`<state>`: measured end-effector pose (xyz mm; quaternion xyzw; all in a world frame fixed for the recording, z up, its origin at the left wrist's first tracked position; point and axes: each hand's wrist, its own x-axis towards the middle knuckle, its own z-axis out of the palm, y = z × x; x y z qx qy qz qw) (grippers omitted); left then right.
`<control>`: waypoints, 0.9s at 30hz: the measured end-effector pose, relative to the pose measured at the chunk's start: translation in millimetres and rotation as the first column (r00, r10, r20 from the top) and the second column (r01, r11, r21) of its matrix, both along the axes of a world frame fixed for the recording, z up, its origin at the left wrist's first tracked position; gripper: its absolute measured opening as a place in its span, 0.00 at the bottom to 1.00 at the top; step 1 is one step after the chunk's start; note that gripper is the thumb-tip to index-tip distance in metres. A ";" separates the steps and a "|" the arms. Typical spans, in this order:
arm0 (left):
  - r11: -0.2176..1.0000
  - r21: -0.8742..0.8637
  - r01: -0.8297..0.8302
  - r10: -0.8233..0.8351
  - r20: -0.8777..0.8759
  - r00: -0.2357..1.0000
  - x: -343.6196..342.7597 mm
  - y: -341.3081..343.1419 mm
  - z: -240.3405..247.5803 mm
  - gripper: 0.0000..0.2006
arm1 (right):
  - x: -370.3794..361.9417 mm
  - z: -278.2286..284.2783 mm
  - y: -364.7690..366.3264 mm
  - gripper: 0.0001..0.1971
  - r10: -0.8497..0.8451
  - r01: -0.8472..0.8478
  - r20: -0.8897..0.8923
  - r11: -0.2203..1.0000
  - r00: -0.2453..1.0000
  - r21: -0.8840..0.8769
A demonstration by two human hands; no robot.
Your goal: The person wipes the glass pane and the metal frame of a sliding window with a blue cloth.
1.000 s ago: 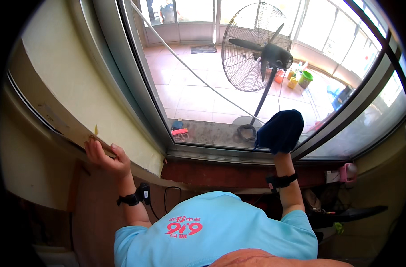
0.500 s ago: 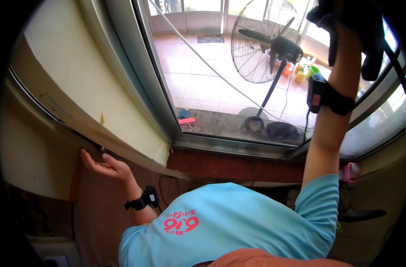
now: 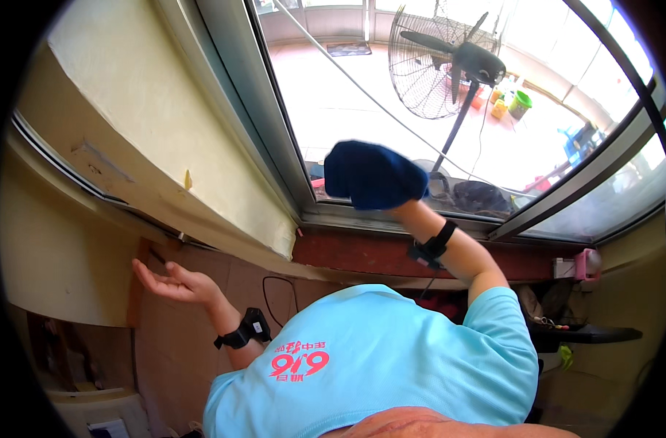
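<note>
A dark blue cloth [image 3: 374, 177] is in front of the lower part of the window glass [image 3: 347, 109], draped over my right hand [image 3: 408, 210]. Only the wrist end of that hand shows; the cloth hides its fingers. My left hand [image 3: 178, 283] is held low at the left, palm up, its fingers stretched out with nothing in them. It hovers near the edge of the cream wall, apart from it as far as I can see. Both forearms wear a black strap with a small box, the right box [image 3: 426, 254] and the left box [image 3: 256, 325].
A reddish-brown sill [image 3: 347, 252] runs below the window's metal frame [image 3: 275, 139]. Beyond the glass stand a black pedestal fan [image 3: 479, 64] and a green bucket [image 3: 520, 104]. A pink object [image 3: 587, 264] sits at the sill's right end. The cream wall [image 3: 165, 124] rises at left.
My right arm has come down and left from the upper right, bringing the cloth to the lower glass. My left hand remains open and nearly in place. The view has shifted slightly.
</note>
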<state>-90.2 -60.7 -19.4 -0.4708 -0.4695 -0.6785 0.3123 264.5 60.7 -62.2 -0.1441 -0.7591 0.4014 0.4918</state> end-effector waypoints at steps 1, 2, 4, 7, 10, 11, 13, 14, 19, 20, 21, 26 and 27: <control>1.000 -0.007 0.002 -0.002 -0.008 1.000 -4.3 1.8 -1.4 0.21 | -0.3 -16.1 -1.2 0.18 -0.094 0.090 0.140 0.995 0.986 0.035; 1.000 -0.005 0.011 -0.011 -0.003 1.000 -9.8 4.0 -4.7 0.21 | 3.2 -30.4 -2.0 0.19 -0.220 0.192 0.281 0.974 0.934 0.123; 0.999 -0.027 -0.038 0.038 -0.012 0.999 -23.9 -10.2 -3.0 0.21 | -10.6 -13.8 -2.1 0.19 -0.624 0.297 0.466 0.745 0.628 0.598; 0.998 -0.044 -0.040 0.039 -0.029 0.999 -29.7 -8.6 -1.5 0.21 | -20.1 5.7 12.9 0.19 -0.394 0.357 0.102 0.895 0.913 0.266; 0.997 -0.053 -0.055 0.053 -0.041 0.998 -37.7 -9.8 -1.3 0.20 | -45.3 55.6 31.0 0.18 -0.618 0.599 -0.154 0.623 0.771 0.503; 0.998 -0.045 -0.036 0.034 -0.044 0.998 -33.3 -4.1 1.0 0.20 | -47.0 87.6 31.4 0.18 -0.749 0.673 -0.230 0.361 0.622 0.646; 0.999 -0.036 -0.036 0.034 -0.057 0.998 -35.4 -3.7 6.5 0.21 | -60.3 138.6 28.1 0.17 -0.830 0.612 -0.462 -0.196 0.312 0.766; 0.999 -0.030 -0.026 0.025 -0.047 0.999 -37.8 -1.4 1.1 0.21 | -64.8 144.4 25.4 0.18 -0.834 0.664 -0.386 -0.031 0.396 0.747; 0.996 -0.044 -0.083 0.080 -0.066 0.995 -51.7 -8.2 -0.6 0.21 | -86.3 119.9 36.0 0.16 -0.777 0.654 -0.214 0.307 0.592 0.691; 0.995 -0.042 -0.088 0.085 -0.071 0.994 -53.5 -10.4 1.6 0.20 | -84.1 106.8 27.5 0.17 -0.711 0.610 -0.157 0.442 0.685 0.658; 0.996 -0.040 -0.083 0.080 -0.075 0.994 -53.1 -8.6 2.1 0.20 | -79.3 79.1 28.0 0.17 -0.625 0.554 -0.085 0.612 0.776 0.564; 0.999 -0.035 -0.002 0.002 0.005 1.000 -46.3 6.2 3.6 0.21 | -47.2 -51.3 25.3 0.19 -0.447 0.328 0.265 0.859 0.855 0.393; 0.999 -0.024 0.031 -0.031 0.009 0.999 -39.9 13.5 8.2 0.21 | -33.6 -63.1 17.6 0.20 -0.571 0.309 0.354 0.757 0.740 0.575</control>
